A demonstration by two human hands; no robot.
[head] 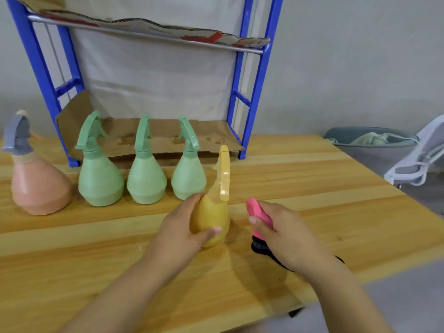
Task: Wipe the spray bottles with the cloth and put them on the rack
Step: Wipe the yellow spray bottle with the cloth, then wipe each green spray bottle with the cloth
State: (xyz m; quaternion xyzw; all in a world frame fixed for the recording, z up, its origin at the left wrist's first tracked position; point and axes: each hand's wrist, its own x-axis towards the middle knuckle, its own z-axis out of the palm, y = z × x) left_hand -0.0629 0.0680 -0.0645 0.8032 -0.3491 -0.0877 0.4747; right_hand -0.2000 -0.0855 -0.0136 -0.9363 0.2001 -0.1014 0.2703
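My left hand (185, 227) grips the round body of a yellow spray bottle (212, 212), which stands upright on the wooden table (96, 248). Just to its right, my right hand (281, 234) holds a pink cloth (258, 216) with a dark part showing under the hand. The cloth is a small gap away from the bottle. Behind, three green spray bottles (146, 174) stand in a row, and a peach spray bottle (38, 186) with a grey trigger stands at the far left. The blue rack (249, 97) stands at the back with cardboard on its shelves.
Cardboard (163, 138) lines the rack's bottom shelf, and a torn sheet covers the upper shelf. Off the table's right edge are a grey basket (370, 150) with cloth inside and a white chair (422, 159). The table's front right corner ends near my right forearm.
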